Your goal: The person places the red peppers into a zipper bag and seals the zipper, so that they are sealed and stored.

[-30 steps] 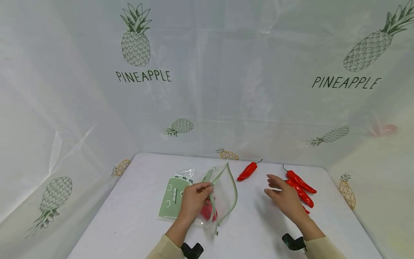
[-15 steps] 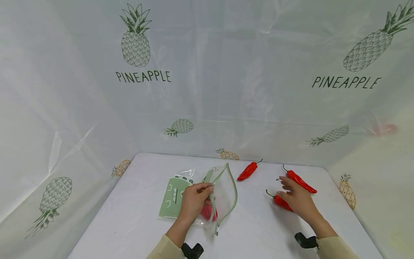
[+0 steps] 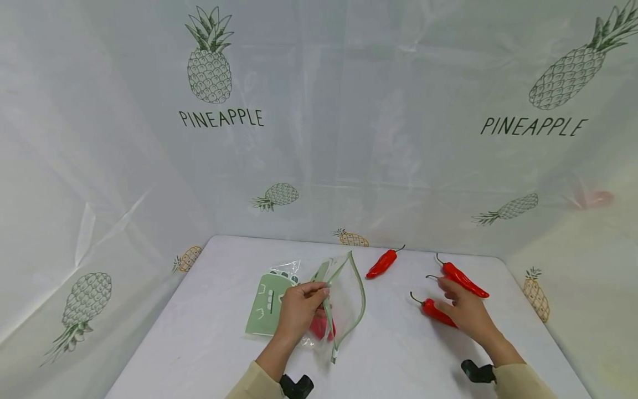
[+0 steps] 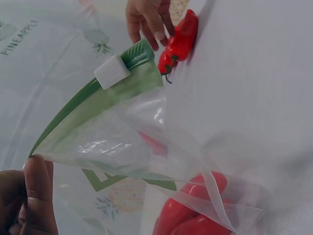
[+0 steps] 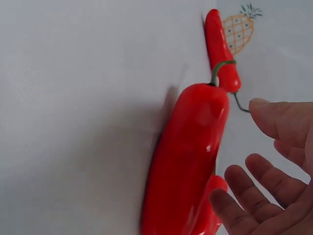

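Green-edged and flimsy, the clear bag [image 4: 117, 107] gapes over the worktop [image 3: 199, 349], its rim pinched between the thumb and fingers of the left hand [image 3: 301, 310]; red peppers [image 4: 188, 210] show inside it. The right hand [image 3: 467, 308] hovers low over the loose peppers, thumb well apart from half-bent fingers, with no pepper visibly held; whether a fingertip touches one cannot be told. The near pepper [image 3: 435, 312] lies beside the thumb, another is mostly hidden under the hand, and the far pepper [image 3: 463, 279] lies just beyond.

Crowding is the likeliest trouble: closing fingers could knock a neighbour aside or catch two at once. The skins look glossy, so a pinch off-centre might let one roll or slip. At the bag, soft film held at one edge could fold inward, narrowing the mouth, and a curved stem might snag on the rim.
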Available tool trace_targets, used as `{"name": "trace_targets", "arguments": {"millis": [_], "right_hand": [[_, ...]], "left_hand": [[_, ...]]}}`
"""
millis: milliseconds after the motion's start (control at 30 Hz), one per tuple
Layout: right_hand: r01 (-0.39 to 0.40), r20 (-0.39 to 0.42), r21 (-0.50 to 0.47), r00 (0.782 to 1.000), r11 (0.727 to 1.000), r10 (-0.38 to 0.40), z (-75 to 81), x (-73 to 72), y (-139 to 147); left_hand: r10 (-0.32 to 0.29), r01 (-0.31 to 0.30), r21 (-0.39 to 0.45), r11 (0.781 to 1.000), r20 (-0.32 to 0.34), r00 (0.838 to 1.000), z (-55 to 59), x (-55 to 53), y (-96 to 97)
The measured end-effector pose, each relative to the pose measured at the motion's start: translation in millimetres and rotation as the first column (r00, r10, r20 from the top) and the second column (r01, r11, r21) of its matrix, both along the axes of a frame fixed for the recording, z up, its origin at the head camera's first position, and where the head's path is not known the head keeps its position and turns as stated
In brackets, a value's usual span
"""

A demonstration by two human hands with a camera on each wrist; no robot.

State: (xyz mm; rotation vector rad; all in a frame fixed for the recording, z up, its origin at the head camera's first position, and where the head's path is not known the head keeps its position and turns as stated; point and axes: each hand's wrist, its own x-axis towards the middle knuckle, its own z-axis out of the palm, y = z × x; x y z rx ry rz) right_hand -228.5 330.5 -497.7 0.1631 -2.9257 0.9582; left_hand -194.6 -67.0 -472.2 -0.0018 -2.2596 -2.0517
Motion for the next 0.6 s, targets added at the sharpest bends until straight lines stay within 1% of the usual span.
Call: {"name": "trace_targets", "arguments": {"millis": [100, 300, 400, 600], "right_hand": [[-0.008, 0.009, 0.002, 1.0, 1.0, 0.008, -3.7, -0.6, 4], [0.004, 0.083, 0.006, 0.997, 1.0, -0.004, -9.2, -3.4, 8], [0.013, 0.112, 0.011, 0.994, 1.0, -0.014, -11.2, -5.0, 10], [0.027, 0.135, 0.005, 0.99, 1.0, -0.027, -13.5, -7.1, 8]], "left_hand": [[0.002, -0.002, 0.004, 1.0, 0.004, 1.0, -1.3, -0.8, 0.4], [-0.002, 0.002, 0.023, 1.0, 0.004, 1.0, -2.2, -1.9, -0.2], [-0.008, 0.008, 0.015, 1.0, 0.0, 1.0, -1.9, -2.0, -0.4], [-0.014, 0.014, -0.009, 1.0, 0.006, 1.0, -2.2, -2.3, -0.8]]}}
